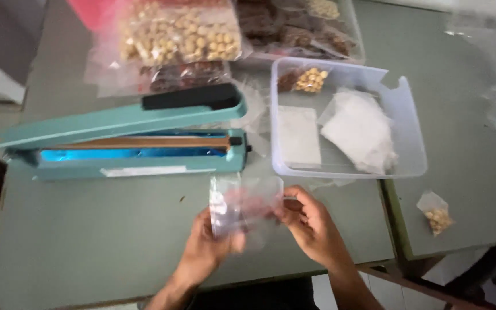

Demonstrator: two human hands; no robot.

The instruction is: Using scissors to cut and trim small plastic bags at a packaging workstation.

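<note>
My left hand [205,250] and my right hand [311,221] together hold a small clear plastic bag [242,206] just above the grey table [87,229], near its front edge. The left hand grips the bag's left side from below; the right hand pinches its right edge. The bag looks empty and is blurred. A teal impulse sealer [127,140] with a black handle lies just beyond the hands, its arm raised.
A clear plastic tub [406,123] at the right holds flat empty bags and one small packet of nuts. Filled bags of nuts [182,34] are piled at the back. A small nut packet [437,213] lies on the neighbouring table at right.
</note>
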